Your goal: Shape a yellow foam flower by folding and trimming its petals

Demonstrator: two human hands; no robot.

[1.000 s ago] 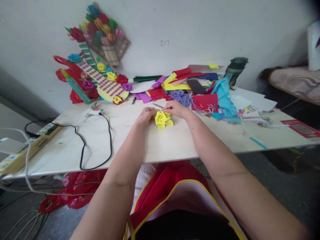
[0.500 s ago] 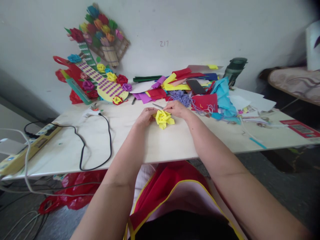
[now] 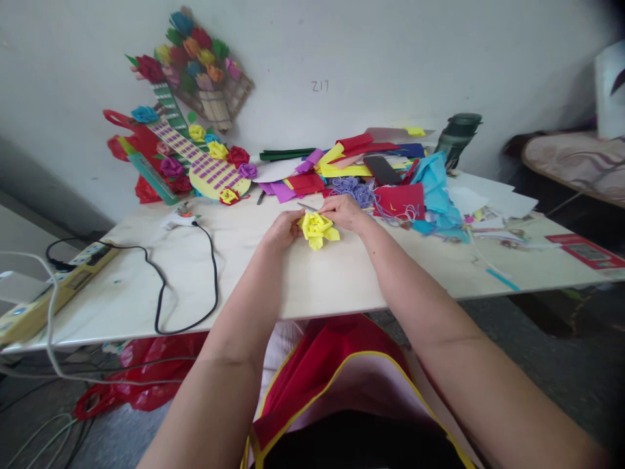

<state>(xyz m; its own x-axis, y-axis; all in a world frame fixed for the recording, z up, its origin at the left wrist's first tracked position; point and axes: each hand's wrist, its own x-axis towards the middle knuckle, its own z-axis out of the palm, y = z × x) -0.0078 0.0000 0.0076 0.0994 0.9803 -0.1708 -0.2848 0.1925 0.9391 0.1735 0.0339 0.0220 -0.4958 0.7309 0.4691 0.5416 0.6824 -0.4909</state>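
A yellow paper flower (image 3: 317, 228) sits on the pale table (image 3: 303, 280) between my two hands. My left hand (image 3: 282, 229) is closed on its left side, fingers curled in. My right hand (image 3: 344, 212) pinches its upper right edge, fingers pressed together. A thin metal tool, perhaps scissors (image 3: 307, 207), lies just beyond the flower near my right fingertips.
A heap of coloured paper (image 3: 371, 172) and purple yarn (image 3: 356, 190) fills the back. A paper guitar with flowers (image 3: 195, 156) leans on the wall. A glue gun (image 3: 180, 219) with black cord (image 3: 195, 286) lies left, beside a power strip (image 3: 53, 286). A dark bottle (image 3: 456, 137) stands back right.
The yellow flower has turned slightly between my fingers and shifted a little away from me. Both hands stay in much the same spot.
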